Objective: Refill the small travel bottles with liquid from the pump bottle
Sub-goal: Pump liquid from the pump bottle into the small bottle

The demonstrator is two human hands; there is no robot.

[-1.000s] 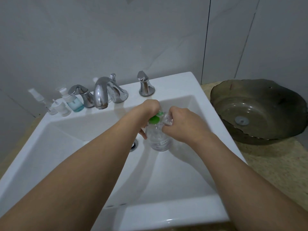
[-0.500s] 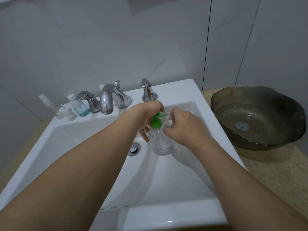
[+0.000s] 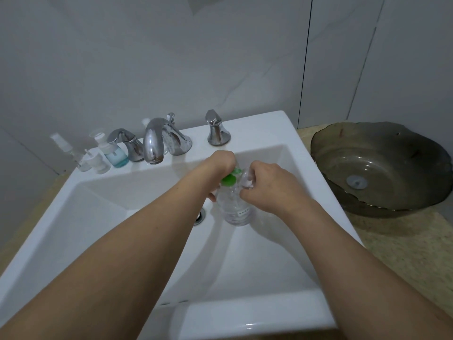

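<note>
Pump bottle (image 3: 235,204) apparently gripped by both hands.

Two hands (image 3: 220,165) (image 3: 266,184), five bottles (image 3: 235,207), two basins (image 3: 147,241).

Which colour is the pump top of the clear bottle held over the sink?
Green pump top, best seen in the head view.

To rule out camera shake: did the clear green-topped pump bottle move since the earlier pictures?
No. The clear green-topped pump bottle stays just right of the metal sink drain; only the view shifted.
</note>
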